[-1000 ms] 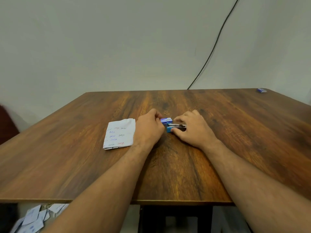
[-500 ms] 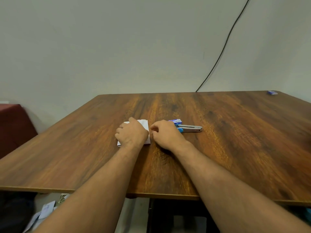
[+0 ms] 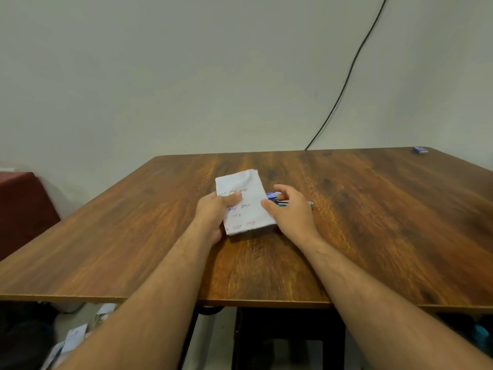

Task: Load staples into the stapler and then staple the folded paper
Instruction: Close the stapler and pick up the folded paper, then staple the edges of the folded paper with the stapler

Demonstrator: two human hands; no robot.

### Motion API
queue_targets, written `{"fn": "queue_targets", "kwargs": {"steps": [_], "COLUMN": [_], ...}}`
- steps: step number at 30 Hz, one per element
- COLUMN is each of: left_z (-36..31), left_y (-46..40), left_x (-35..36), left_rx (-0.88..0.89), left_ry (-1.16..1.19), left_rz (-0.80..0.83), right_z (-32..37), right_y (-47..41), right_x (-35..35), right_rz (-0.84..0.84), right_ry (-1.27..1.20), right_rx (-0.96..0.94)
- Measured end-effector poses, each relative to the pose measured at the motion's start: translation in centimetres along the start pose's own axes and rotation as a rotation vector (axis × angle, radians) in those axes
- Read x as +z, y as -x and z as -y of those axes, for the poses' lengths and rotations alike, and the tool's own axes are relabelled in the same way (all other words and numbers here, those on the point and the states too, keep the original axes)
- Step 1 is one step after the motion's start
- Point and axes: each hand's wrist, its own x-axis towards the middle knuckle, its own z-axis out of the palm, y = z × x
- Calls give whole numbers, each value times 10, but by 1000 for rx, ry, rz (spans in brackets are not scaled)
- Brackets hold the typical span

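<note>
A folded white paper [image 3: 246, 193] with handwriting is lifted and tilted above the middle of the wooden table [image 3: 373, 236]. My left hand [image 3: 214, 212] grips its left edge, thumb on top. My right hand [image 3: 292, 212] touches the paper's right edge with its fingers apart and slightly curled. Just behind my right hand lies the blue and silver stapler [image 3: 293, 202], mostly hidden, with a small blue staple box [image 3: 272, 195] beside it. Whether the stapler is open I cannot make out.
A small blue box [image 3: 421, 149] sits at the table's far right corner. A black cable [image 3: 346, 81] runs down the wall behind. A dark red seat [image 3: 21, 204] stands at the left. Loose papers [image 3: 69, 340] lie on the floor below the near edge.
Both hands left the stapler and went to the paper on the left. My left hand picked the paper up and brought it toward the middle; my right hand now meets its right edge.
</note>
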Motion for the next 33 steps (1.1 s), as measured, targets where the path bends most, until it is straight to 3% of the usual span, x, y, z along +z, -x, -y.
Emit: {"fn": "queue_targets", "kwargs": {"steps": [3,6,14,20,33], "left_z": [16,26,31,29,34], "left_y": [6,7,8,10,2], "left_x": [9,12,9,10,4], "left_rx": [82,181,289,263,308], "left_ry": [23,-69,-187,-261,-166], "left_rz": [114,152,197,200,219], "right_z": [-5,-12,-8,-11,-19], "right_y": [-1,-3,-4,-4,-7], "right_x": [-16,-24,-27,-30,-31], "right_rz": [145,188,308,248,315], "right_ry": [-269,-424,-571,-663,-682], "right_rx": [133,191,251,279,238]}}
